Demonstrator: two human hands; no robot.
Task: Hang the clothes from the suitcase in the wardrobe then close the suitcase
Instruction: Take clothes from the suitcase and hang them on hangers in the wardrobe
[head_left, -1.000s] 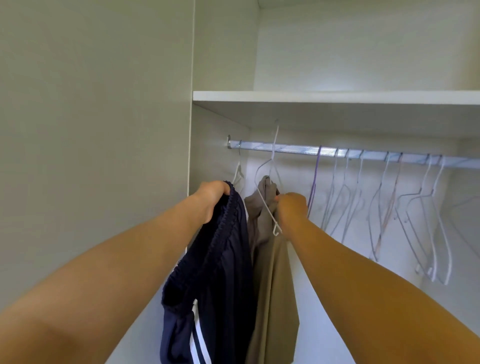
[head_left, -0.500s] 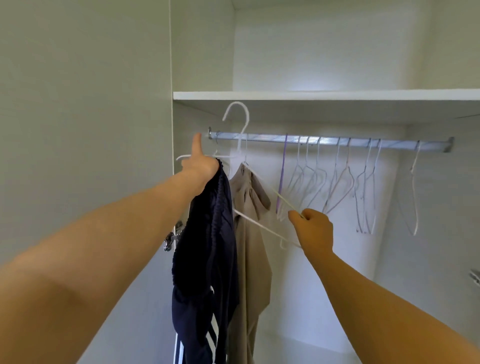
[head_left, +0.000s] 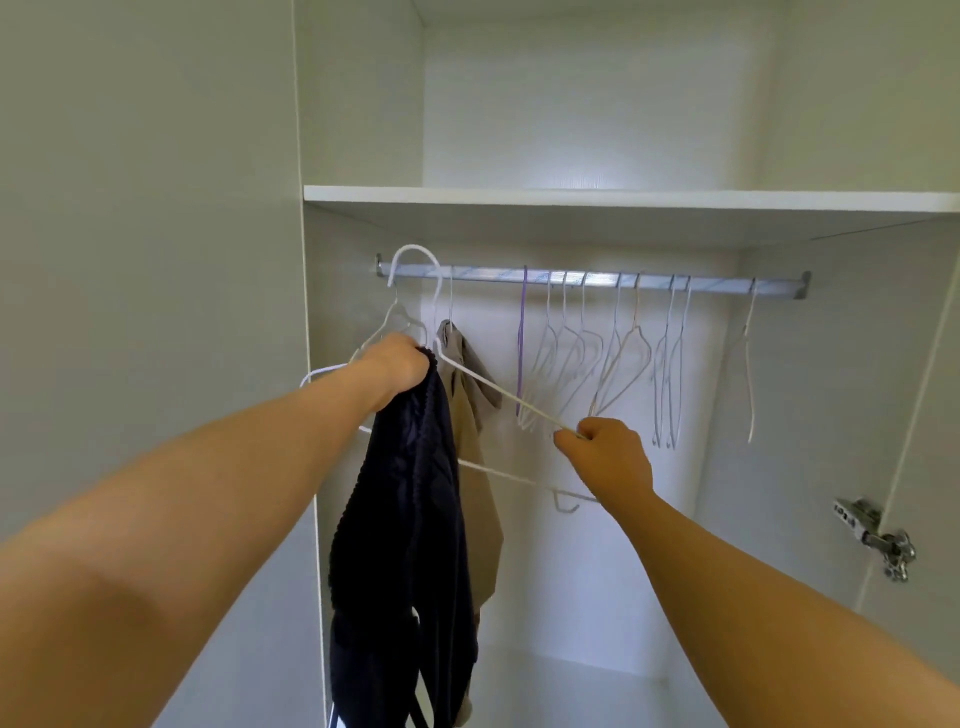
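Left hand (head_left: 397, 364) grips navy shorts (head_left: 410, 493) bunched at the waistband, below the rail's (head_left: 597, 280) left end. Right hand (head_left: 605, 457) pinches a white hanger (head_left: 498, 391) by one arm, hook apparently off the rail, likely to load the shorts. Beige garment (head_left: 467, 395) already hangs under the rail.

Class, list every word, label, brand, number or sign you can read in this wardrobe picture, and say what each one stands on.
None: no words, numbers or logos can be read. The navy garment in the left hand, the beige garment, the white hanger pinched by the right hand, the rail, the shelf and the door hinge all show plain surfaces.
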